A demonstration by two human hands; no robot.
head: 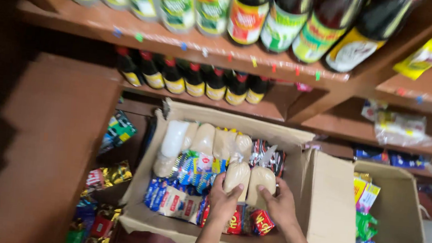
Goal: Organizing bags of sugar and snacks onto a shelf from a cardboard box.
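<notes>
An open cardboard box (318, 198) sits below the wooden shelves, packed with food packets. My left hand (223, 199) grips a pale beige bag (237, 176) standing upright in the box. My right hand (280, 204) grips a second pale beige bag (262, 181) right beside the first. Behind them stands a row of similar beige and white bags (205, 140). Blue and white packets (173, 198) lie to the left of my hands, and red packets (261, 222) lie under my wrists.
Wooden shelves (145, 36) above carry rows of bottles: clear ones (177, 3) and dark ones (282, 18) on top, small dark ones (194, 80) below. A second open box (400, 221) with snack packets stands at right. Loose packets (102, 176) are piled at left.
</notes>
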